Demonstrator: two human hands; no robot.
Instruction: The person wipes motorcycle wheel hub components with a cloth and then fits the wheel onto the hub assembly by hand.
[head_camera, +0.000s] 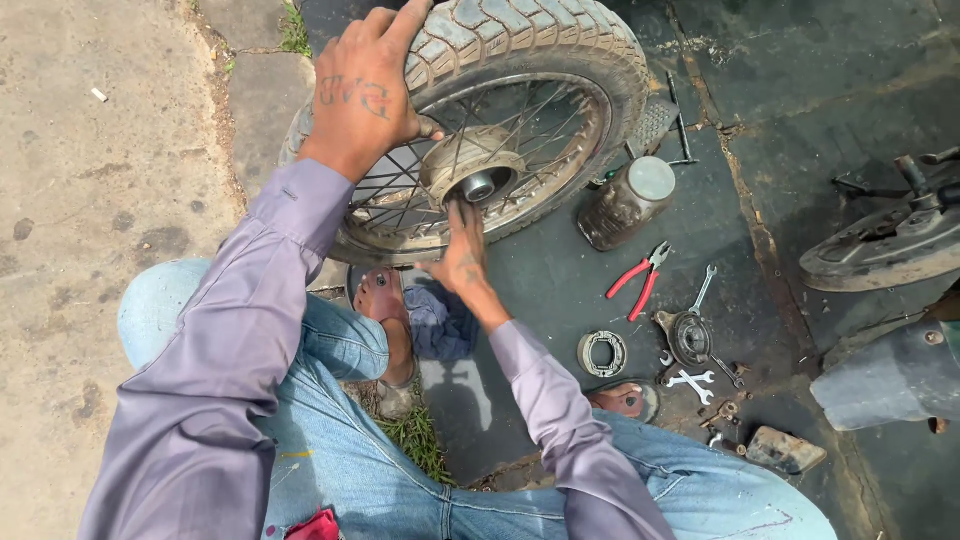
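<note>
Item 1. Spoked motorcycle wheel (520, 110), tyre on, off the machine, propped tilted on the dark oily ground (800, 130) in front of our knees. We steady it with our left hand (365, 90), fingers curled over the tread at the top of the tyre.

Item 2. Hub (478, 172) at the wheel's centre, its open bore facing us. Our right hand (462, 245) reaches up to its lower edge, fingertips touching the hub; we cannot tell whether it pinches anything small there.

Item 3. State of work, as we judge it: the wheel is already out and stripped of its brake parts, which lie loose on the ground. Hub work is in hand; refitting is all still to do.

Item 4. Brake shoe ring (602, 353), near our right forearm, lying flat.

Item 5. Brake plate (688, 336), round, dark, just beside the spanners.

Item 6. Red-handled pliers (637, 280), handles spread, between the wheel and the brake plate.

Item 7. Spanners: one long (703, 289) above the plate, one short and pale (692, 381) below it. Small fasteners lie scattered close by, too small to sort.

Item 8. Container: brownish plastic jar (625, 205) with a pale lid, lying tilted against the wheel's right side. Lid on; contents dark, not identifiable.

Item 9. Blue rag (440, 320), bunched on the ground below the hub, beside our sandalled foot (385, 315).

Item 10. Parts of the motorcycle (890, 245) at the right edge, well apart from the wheel.
</note>
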